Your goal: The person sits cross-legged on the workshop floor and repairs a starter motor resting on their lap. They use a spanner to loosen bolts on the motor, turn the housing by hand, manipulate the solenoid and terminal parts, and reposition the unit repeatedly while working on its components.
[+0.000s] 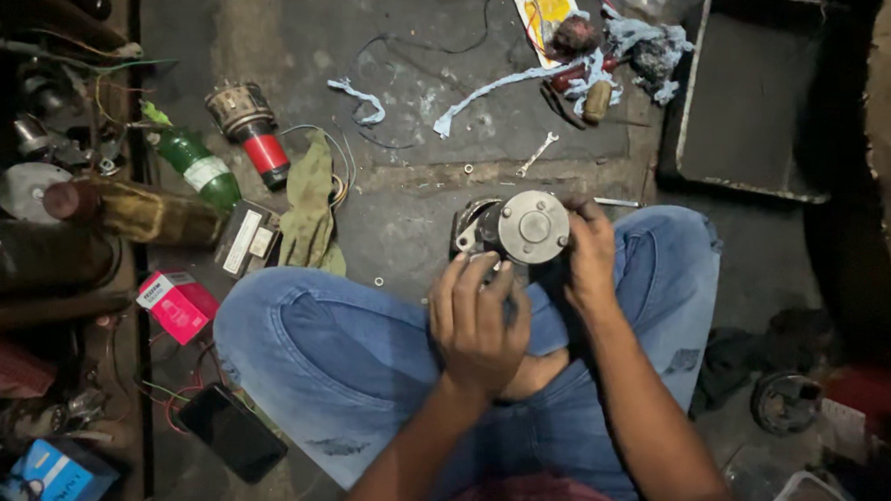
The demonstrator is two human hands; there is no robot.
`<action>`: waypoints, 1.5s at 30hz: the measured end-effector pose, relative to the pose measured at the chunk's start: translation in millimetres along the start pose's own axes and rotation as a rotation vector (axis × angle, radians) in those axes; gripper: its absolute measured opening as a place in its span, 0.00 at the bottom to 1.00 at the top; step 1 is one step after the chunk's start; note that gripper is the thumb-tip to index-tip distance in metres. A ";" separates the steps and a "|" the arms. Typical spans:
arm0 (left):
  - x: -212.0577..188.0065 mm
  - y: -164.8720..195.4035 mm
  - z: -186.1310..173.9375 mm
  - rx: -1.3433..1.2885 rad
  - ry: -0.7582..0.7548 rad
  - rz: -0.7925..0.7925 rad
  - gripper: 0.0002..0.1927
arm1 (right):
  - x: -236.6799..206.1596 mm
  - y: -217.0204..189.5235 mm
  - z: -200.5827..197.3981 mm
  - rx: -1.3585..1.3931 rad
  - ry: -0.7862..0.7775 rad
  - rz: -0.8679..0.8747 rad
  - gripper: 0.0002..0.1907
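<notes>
Both hands grip a round metal motor (pixel 521 227) held over the crossed legs: the left hand (pixel 477 319) curls around its near side, the right hand (pixel 590 256) clasps its right flank. Its flanged end cap looks seated, though I cannot tell whether it is fastened. Beyond the hands a small spanner (pixel 538 153) and loose washers (pixel 469 167) lie on the floor; farther off, blue rags (pixel 598 63).

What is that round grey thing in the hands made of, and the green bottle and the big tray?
The round motor part, held by the left hand and right hand, looks like dull cast metal: grey, matte, with bolt holes. The green bottle seems glossy plastic or glass; the look leaves that open. The tray looks like worn sheet metal, dark with pale scuffed rims.
</notes>
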State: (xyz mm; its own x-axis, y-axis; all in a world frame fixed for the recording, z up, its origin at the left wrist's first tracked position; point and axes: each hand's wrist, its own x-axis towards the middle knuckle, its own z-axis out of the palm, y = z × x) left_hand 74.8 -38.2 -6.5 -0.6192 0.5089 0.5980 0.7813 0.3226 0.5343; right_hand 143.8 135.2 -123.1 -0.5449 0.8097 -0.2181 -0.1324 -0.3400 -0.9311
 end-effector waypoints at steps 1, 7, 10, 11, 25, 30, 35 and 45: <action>-0.8 2.6 -2.3 0.004 -0.018 0.031 0.15 | 0.2 0.7 0.3 0.011 -0.004 0.000 0.09; -12.7 14.9 -0.2 -0.130 -0.056 0.012 0.30 | 1.7 5.8 -3.7 0.040 0.040 0.002 0.07; -21.4 12.3 6.9 -0.021 -0.034 -0.040 0.29 | 3.0 2.6 -8.3 -0.075 0.143 -0.073 0.07; -24.4 10.9 8.4 0.101 -0.029 -0.022 0.28 | 3.0 0.1 -9.9 -0.072 0.198 -0.071 0.06; -32.1 18.1 7.2 0.233 -0.129 0.010 0.35 | 17.8 -43.2 -26.3 0.311 0.444 -0.355 0.10; -21.7 6.3 5.7 -0.047 0.024 -0.109 0.21 | 66.3 -58.5 -42.2 0.125 0.380 -0.313 0.09; -18.0 -6.4 7.6 -0.148 0.041 -0.029 0.14 | 123.9 -33.0 -11.3 -0.464 0.084 -0.345 0.08; -38.3 -14.1 15.8 -0.230 0.116 -0.068 0.19 | 141.2 28.5 64.4 -0.897 -0.757 -0.534 0.23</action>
State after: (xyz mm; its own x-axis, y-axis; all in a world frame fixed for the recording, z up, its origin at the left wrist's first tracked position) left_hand 88.8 -49.6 -46.4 -0.6852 0.3929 0.6133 0.7070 0.1562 0.6898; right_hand 9.8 209.0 -161.6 -0.9674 0.1733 0.1845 -0.0391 0.6178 -0.7853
